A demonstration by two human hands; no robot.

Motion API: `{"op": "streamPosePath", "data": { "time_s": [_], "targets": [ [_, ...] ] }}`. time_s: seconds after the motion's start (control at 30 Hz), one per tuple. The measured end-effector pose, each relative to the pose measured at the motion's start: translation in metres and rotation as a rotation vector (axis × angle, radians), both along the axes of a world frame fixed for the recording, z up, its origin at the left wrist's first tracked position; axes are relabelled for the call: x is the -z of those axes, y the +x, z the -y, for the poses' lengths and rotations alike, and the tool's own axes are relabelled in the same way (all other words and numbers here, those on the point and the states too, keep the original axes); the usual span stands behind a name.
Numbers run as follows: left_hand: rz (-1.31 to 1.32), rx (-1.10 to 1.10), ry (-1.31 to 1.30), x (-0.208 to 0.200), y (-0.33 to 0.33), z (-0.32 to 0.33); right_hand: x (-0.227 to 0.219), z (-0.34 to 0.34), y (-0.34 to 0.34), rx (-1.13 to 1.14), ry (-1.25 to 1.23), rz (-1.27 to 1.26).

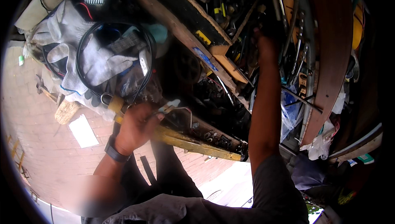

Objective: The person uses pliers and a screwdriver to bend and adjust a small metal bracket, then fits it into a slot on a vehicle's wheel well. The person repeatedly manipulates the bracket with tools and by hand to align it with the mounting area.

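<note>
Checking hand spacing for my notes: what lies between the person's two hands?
In the head view, a brown wooden plank runs between the left hand and the right hand, with a paler wooden block on its right-hand side; much else there is in shadow.

A wooden tool bin (197, 142) carries a dense jumble. Small metal parts (212, 135) lie just inside its yellow front edge (218, 150); long metal rods (301, 24) run along its right side, near a bluish plastic bag (290, 111). Farther back, the dark shapes (242, 14) are probably hand tools. A white sheet (83, 131) lies on the brick floor (35, 96).
</note>
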State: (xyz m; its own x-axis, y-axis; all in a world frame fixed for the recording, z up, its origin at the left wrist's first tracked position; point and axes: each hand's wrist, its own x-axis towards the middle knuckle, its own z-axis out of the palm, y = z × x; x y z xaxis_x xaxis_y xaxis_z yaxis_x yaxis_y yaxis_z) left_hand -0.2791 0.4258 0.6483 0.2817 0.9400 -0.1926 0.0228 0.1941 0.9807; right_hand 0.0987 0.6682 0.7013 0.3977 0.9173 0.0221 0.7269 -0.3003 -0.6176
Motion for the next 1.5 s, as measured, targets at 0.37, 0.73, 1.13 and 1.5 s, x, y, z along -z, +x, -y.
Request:
{"op": "streamPosePath", "data": {
  "time_s": [0.37,0.73,1.13,1.5],
  "targets": [
    [-0.101,-0.077,0.229,0.025,0.007,0.004,-0.017,-0.001,-0.097,-0.181,0.119,0.218],
    [-0.112,-0.114,0.304,0.027,0.008,0.002,-0.015,-0.060,-0.115,-0.215,0.118,0.421],
    [-0.126,-0.109,0.299,0.029,0.011,0.000,-0.009,-0.184,-0.099,-0.070,-0.078,-0.593],
    [-0.155,-0.098,0.309,0.030,0.013,-0.001,-0.017,-0.142,-0.080,-0.318,0.349,-0.960]
  ]
}}
